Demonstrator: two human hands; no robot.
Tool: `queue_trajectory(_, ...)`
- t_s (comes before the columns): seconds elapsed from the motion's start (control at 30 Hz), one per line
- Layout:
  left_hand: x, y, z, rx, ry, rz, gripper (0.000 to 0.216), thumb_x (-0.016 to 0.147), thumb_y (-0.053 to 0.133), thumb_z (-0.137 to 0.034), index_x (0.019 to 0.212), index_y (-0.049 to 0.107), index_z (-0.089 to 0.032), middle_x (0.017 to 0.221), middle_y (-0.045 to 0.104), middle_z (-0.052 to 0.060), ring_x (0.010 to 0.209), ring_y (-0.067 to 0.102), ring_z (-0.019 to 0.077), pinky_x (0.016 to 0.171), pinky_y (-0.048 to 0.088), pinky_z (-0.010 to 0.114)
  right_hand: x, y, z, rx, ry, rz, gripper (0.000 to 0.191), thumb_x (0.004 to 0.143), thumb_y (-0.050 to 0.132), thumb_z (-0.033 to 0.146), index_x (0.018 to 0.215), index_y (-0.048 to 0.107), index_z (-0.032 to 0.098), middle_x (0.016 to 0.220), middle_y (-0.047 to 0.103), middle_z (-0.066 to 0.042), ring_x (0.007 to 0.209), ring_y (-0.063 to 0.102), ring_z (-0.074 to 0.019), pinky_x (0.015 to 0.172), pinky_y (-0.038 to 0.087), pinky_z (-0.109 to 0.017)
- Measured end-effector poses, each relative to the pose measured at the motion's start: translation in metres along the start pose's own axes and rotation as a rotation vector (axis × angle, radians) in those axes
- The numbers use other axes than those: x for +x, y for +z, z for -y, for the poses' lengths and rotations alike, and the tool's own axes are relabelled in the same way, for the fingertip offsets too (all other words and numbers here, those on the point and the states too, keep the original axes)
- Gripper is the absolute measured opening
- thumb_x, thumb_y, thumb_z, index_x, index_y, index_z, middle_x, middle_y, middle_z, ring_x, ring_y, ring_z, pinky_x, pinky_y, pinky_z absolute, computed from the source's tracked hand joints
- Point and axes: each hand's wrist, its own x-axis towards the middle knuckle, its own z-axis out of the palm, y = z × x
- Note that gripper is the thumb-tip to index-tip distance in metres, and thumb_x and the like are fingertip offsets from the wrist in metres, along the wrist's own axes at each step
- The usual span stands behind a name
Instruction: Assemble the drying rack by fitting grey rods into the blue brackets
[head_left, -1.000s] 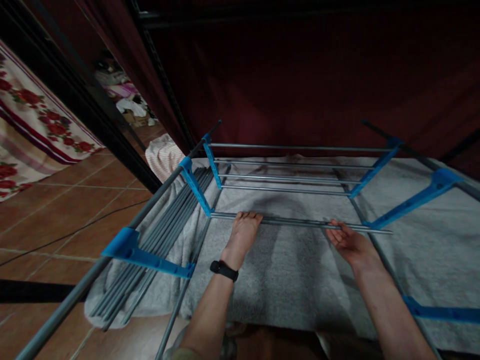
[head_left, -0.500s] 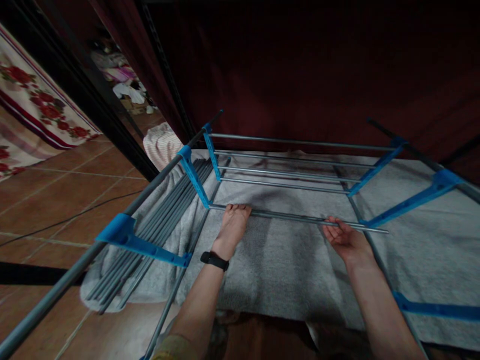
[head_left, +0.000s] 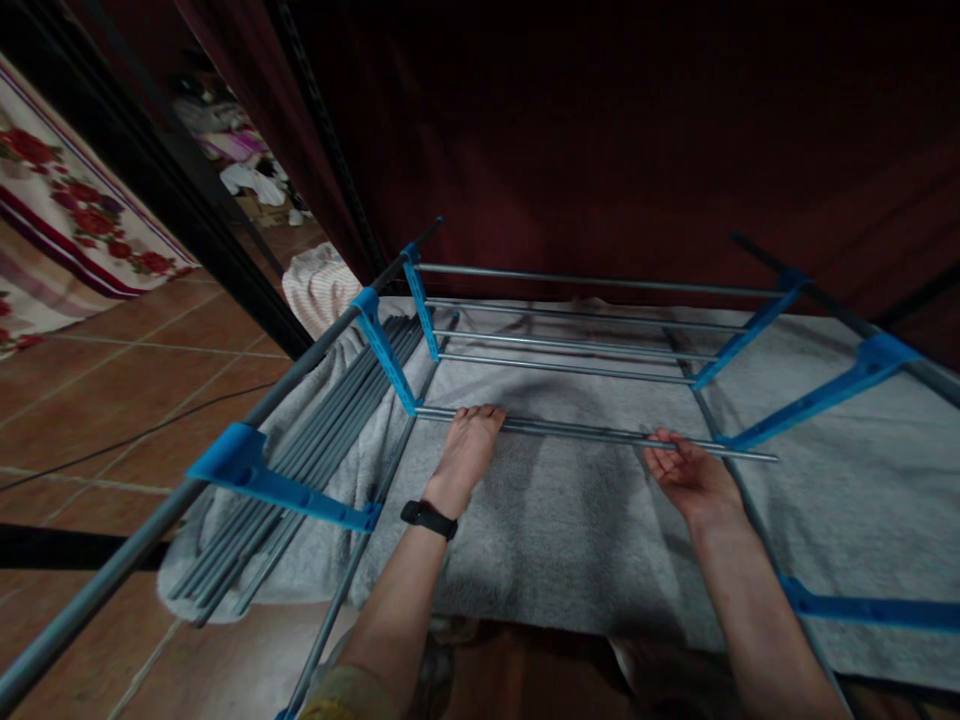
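Note:
A drying rack of grey metal rods and blue plastic brackets (head_left: 386,350) stands over a grey towel (head_left: 585,530) on the floor. My left hand (head_left: 469,445), with a black wristband, curls over the nearest cross rod (head_left: 577,430) near its left end. My right hand (head_left: 686,470) cups the same rod from below, palm up, near its right end, which sticks out free past the blue bracket (head_left: 817,395). Three other rods are fitted between the far brackets.
Several loose grey rods (head_left: 315,460) lie in a bundle on the towel's left edge. A dark red curtain (head_left: 600,140) hangs behind the rack. Terracotta floor tiles (head_left: 112,390), a black cable and a flowered cloth (head_left: 82,220) are at the left.
The view shifted slightly; both hands stay on the nearest rod, which has moved a little farther from me along with them.

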Motion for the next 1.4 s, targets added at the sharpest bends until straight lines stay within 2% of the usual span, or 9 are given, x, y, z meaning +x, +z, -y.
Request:
queue_trajectory(0.2,0.002,-0.001,-0.003,-0.005,0.034,0.007,0.035,0.096,0.035,-0.008,0.108,0.066,-0.021,0.107,0.067,0.009,0.103,0.062,0.0230,0.096,0.043,0.040,0.001,0.002,-0.001,-0.003,0.005,-0.001,0.024,0.090,0.044,0.005,0.078,0.059,0.019,0.085,0.069,0.000,0.076,0.070,-0.0109,0.064,0.063,-0.025)
queue_trajectory(0.43,0.002,-0.004,-0.003,0.007,0.006,0.041,0.039,0.092,0.036,-0.002,0.110,0.065,-0.020,0.112,0.069,0.008,0.105,0.063,0.0221,0.098,0.044,0.039,0.002,0.000,0.003,0.013,0.009,-0.082,0.027,0.094,0.043,0.006,0.077,0.059,0.019,0.077,0.066,0.002,0.067,0.067,-0.0080,0.062,0.061,-0.021)
queue_trajectory(0.57,0.002,-0.003,-0.004,-0.010,0.033,0.048,0.043,0.091,0.035,0.001,0.114,0.065,-0.020,0.112,0.069,0.008,0.106,0.063,0.0215,0.099,0.044,0.040,0.004,-0.002,-0.002,0.018,-0.029,-0.045,0.022,0.095,0.049,0.008,0.080,0.061,0.019,0.075,0.066,0.003,0.066,0.067,-0.0074,0.063,0.061,-0.020)
queue_trajectory(0.8,0.004,0.002,-0.006,-0.059,0.066,0.013,0.037,0.095,0.038,-0.007,0.118,0.063,-0.022,0.111,0.069,0.008,0.104,0.064,0.0217,0.097,0.045,0.038,0.003,0.003,-0.011,0.016,-0.022,-0.027,0.020,0.096,0.051,0.010,0.081,0.061,0.019,0.074,0.066,0.002,0.069,0.068,-0.0078,0.066,0.062,-0.020)
queue_trajectory(1.03,0.004,0.002,-0.008,-0.079,0.085,0.014,0.039,0.093,0.037,-0.005,0.118,0.063,-0.022,0.113,0.068,0.008,0.106,0.063,0.0205,0.099,0.044,0.037,0.003,0.001,0.000,0.010,-0.009,-0.063,0.022,0.094,0.049,0.007,0.079,0.060,0.019,0.073,0.065,0.003,0.068,0.067,-0.0078,0.066,0.061,-0.020)
queue_trajectory(1.2,0.001,0.005,-0.008,-0.081,0.111,0.009,0.040,0.092,0.037,-0.003,0.118,0.063,-0.020,0.114,0.068,0.009,0.106,0.063,0.0204,0.100,0.044,0.037,0.004,-0.003,0.008,0.024,-0.030,-0.039,0.022,0.094,0.049,0.007,0.080,0.060,0.019,0.073,0.066,0.003,0.066,0.067,-0.0075,0.068,0.061,-0.020)
queue_trajectory(1.4,0.002,0.008,-0.005,-0.077,0.127,0.019,0.044,0.091,0.037,-0.001,0.122,0.062,-0.021,0.113,0.068,0.009,0.107,0.064,0.0199,0.098,0.044,0.035,0.004,-0.002,0.005,0.032,-0.077,-0.022,0.021,0.096,0.049,0.008,0.080,0.060,0.018,0.072,0.067,0.002,0.066,0.068,-0.0077,0.066,0.062,-0.020)
